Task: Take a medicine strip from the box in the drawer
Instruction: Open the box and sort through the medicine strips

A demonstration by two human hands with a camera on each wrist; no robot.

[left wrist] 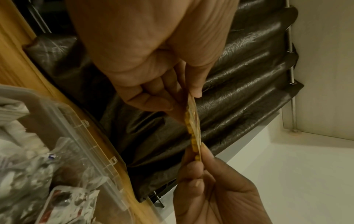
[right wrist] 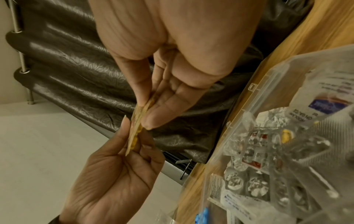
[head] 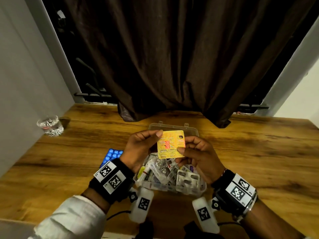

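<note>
A yellow-gold medicine strip is held up flat over the open clear plastic box, which holds several foil strips and packets. My left hand pinches the strip's upper left corner with thumb on top. My right hand pinches its right edge. In the left wrist view the strip is edge-on between my left hand and my right hand. The right wrist view shows the same strip, my right hand above and my left hand below. No drawer is in view.
The box stands on a wooden table, its clear lid folded back behind it. A blue blister strip lies left of the box under my left wrist. A glass of water sits far left. A dark curtain hangs behind.
</note>
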